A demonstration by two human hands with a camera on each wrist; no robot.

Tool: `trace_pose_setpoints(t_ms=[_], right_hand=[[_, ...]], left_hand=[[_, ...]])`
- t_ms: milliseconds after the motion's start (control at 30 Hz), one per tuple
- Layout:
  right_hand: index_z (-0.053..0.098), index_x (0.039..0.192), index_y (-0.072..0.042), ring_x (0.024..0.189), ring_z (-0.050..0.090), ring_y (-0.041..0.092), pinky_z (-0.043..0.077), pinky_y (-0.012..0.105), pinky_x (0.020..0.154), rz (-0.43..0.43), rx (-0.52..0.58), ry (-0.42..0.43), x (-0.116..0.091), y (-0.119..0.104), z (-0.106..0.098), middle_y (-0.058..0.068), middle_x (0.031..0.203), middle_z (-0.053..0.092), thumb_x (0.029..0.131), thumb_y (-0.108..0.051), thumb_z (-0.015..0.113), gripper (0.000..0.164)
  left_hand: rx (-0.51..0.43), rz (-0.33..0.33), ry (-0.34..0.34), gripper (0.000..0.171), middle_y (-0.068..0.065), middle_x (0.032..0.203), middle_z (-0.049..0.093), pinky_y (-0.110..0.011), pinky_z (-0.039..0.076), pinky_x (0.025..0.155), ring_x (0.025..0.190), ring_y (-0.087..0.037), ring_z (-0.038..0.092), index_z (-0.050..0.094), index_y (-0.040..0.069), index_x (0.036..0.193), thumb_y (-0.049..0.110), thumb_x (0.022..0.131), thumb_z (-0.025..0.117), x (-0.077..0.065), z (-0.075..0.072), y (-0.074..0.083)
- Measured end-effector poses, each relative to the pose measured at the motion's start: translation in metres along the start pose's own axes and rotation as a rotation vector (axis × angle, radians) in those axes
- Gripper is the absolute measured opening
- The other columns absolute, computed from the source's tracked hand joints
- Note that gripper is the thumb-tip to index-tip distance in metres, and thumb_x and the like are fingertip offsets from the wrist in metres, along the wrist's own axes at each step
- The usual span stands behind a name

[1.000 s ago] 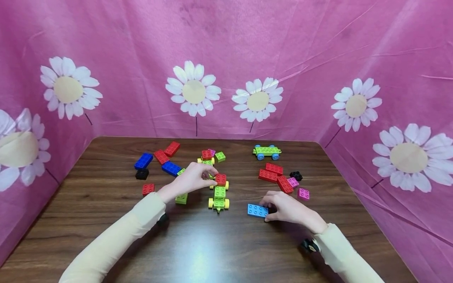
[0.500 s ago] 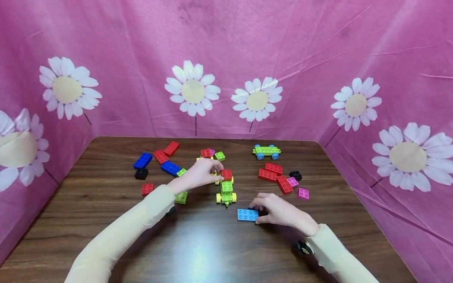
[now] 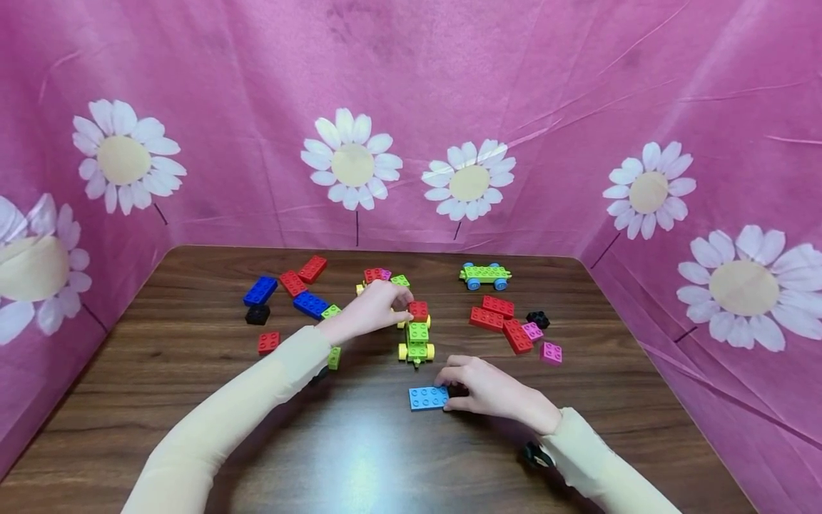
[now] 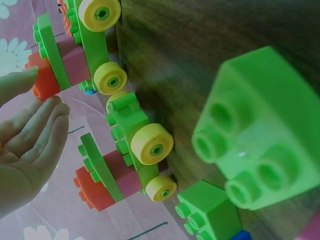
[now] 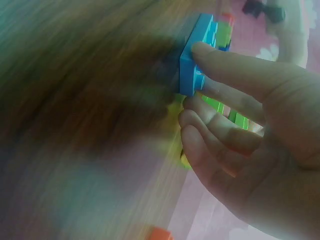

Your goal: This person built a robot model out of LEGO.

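My left hand (image 3: 374,308) pinches the red brick (image 3: 419,310) on top of a green toy car (image 3: 417,350) with yellow wheels. In the left wrist view, my thumb and fingertips meet that red brick (image 4: 46,76), which sits above a green plate and a pink brick. Low over the table, my right hand (image 3: 491,389) pinches the right end of a light blue eight-stud brick (image 3: 427,398), just in front of the car. A second yellow-wheeled car (image 4: 135,145) stands behind, partly hidden by my left hand in the head view.
Loose red, blue, black and green bricks lie at the left, among them a dark blue brick (image 3: 260,290). At the right are several red bricks (image 3: 486,318), pink bricks (image 3: 551,353) and a black one (image 3: 537,319). A blue-wheeled green car base (image 3: 484,275) stands at the back.
My left hand and the car it grips have moved right and slightly away from me. The light blue brick has slid left and a little nearer in my right hand.
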State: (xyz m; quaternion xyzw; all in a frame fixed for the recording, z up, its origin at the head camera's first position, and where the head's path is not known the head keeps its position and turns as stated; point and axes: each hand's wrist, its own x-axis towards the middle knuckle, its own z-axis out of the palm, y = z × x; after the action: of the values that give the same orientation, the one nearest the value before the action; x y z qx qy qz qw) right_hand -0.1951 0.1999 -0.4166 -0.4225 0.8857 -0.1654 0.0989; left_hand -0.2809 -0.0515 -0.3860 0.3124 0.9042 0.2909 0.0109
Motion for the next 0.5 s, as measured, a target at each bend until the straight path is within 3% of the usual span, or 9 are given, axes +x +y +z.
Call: trace_pose_setpoints(t_ms=[367, 500], right_hand=[[0.071, 0.105, -0.014, 0.078, 0.053, 0.006, 0.048, 0.018, 0.07, 0.0, -0.078, -0.018, 0.024, -0.018, 0.003, -0.002, 0.095, 0.065, 0.086, -0.031, 0.078, 0.027], [0.071, 0.105, -0.015, 0.077, 0.05, 0.004, 0.048, 0.018, 0.07, -0.01, -0.103, -0.015, 0.032, -0.02, 0.004, -0.002, 0.095, 0.065, 0.085, -0.033, 0.078, 0.027]], left_hand=[[0.085, -0.036, -0.017, 0.026, -0.009, 0.102, 0.076, -0.032, 0.057, 0.081, 0.092, -0.019, 0.07, 0.071, 0.004, 0.108, 0.023, 0.09, 0.074, 0.019, -0.001, 0.0], [0.077, -0.051, -0.013, 0.026, -0.01, 0.102, 0.075, -0.032, 0.057, 0.079, 0.09, -0.019, 0.069, 0.07, 0.003, 0.109, 0.022, 0.09, 0.073, 0.025, -0.002, -0.001]])
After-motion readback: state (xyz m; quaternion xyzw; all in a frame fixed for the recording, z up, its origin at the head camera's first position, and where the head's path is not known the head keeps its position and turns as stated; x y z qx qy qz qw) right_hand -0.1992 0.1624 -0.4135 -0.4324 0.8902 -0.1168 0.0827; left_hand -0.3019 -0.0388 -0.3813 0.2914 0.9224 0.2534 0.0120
